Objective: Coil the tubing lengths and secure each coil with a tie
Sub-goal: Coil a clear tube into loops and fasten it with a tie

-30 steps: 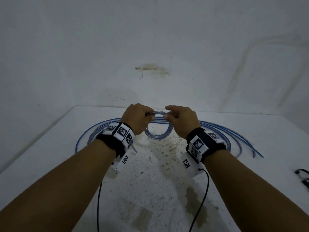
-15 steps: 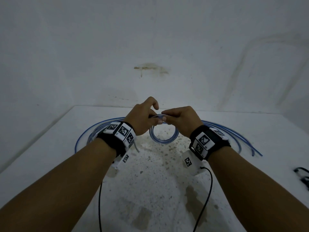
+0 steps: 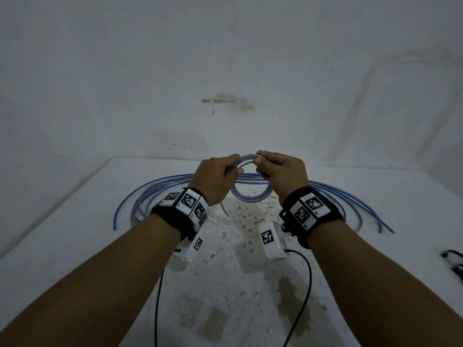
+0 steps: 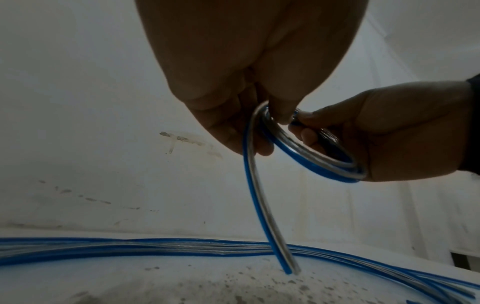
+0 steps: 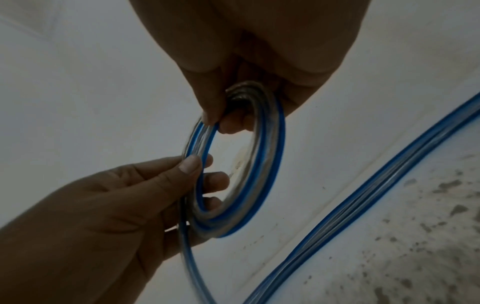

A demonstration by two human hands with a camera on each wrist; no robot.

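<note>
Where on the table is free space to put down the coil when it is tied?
The bare patch is the speckled table between the forearms, in front of the loose tubing, and the plain strip left of it. The far side is crowded with that tubing, and a black object lies at the right edge. The coil hangs between both hands.

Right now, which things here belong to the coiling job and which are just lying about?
In the job: coil, held by left hand and right hand; loose tubing lengths on the table.
Lying about: black item at the table's right edge.
</note>
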